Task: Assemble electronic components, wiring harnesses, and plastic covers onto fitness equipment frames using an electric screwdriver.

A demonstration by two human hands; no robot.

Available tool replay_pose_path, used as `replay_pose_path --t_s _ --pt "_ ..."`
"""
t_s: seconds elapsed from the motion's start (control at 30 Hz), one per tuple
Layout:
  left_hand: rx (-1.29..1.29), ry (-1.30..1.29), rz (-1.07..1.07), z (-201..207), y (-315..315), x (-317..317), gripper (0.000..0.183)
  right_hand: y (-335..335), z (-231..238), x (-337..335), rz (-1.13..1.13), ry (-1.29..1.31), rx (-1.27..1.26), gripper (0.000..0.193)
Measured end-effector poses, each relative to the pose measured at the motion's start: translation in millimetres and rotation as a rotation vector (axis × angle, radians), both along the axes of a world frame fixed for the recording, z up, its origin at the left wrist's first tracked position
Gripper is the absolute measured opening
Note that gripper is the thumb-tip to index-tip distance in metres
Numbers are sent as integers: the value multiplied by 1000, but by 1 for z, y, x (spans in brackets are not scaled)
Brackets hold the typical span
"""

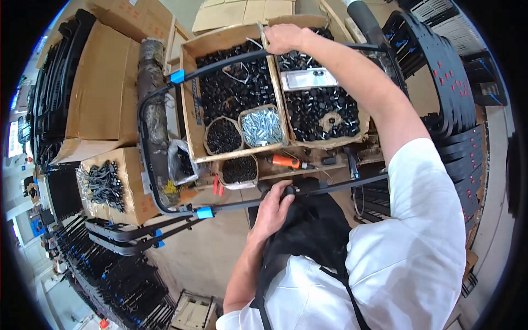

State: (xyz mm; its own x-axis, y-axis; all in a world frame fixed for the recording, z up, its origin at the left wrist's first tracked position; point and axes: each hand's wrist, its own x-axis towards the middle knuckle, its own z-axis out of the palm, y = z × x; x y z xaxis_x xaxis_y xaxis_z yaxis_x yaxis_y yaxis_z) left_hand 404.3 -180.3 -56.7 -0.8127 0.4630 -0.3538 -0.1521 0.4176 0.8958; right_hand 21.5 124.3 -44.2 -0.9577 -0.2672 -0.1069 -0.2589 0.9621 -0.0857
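- Here, in the head view, both hands hold one black tubular frame [144, 137], a U-shaped loop of bent tube lying across the workbench with its closed bend at nine o'clock.
- The left hand [273, 206] sits just below centre, at about six o'clock, fingers wrapped round the frame's near rail, thumb side by a small black knob.
- The right hand [284, 37] is at twelve o'clock, clenched over the far rail where it crosses the boxes.
- Two blue clips [177, 76] sit on the frame: one on the far rail at eleven o'clock, one on the near rail at about seven.
- Under the frame, two open cardboard trays [188, 110] stand side by side, both filled with small black parts (too small to tell apart).
- In the left tray are two little tubs, one of black pieces, one of silvery screws [262, 127]; a third tub of black pieces stands just in front of it.
- One orange-handled screwdriver [285, 161] lies on the bench edge near centre.
- A flat grey phone-like slab [308, 78] rests on the right tray's parts.
- At eight o'clock, one carton [135, 190] holds bagged black hardware; stacked black frames fan out below it at seven.
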Motion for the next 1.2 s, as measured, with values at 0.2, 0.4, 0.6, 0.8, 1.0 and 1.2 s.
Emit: replay_pose_path --t_s 0.2,0.4,0.6,0.8,1.0,1.2 --pt "-38 -32 -182 -4 30 8 40 6 9 8 66 26 69 28" --pt "-90 141 -217 -5 19 19 39 17 -5 12 90 112 -7 26" --pt "-97 252 -293 2 23 16 39 15 -6 3 173 101 -2 25" --pt "5 256 -300 1 30 17 39 16 -1 7 132 105 -8 28" --pt "58 211 -186 8 37 17 41 10 0 -1 38 73 41 48" --pt "10 248 -223 4 32 17 33 12 16 -11 -9 -278 76 40"
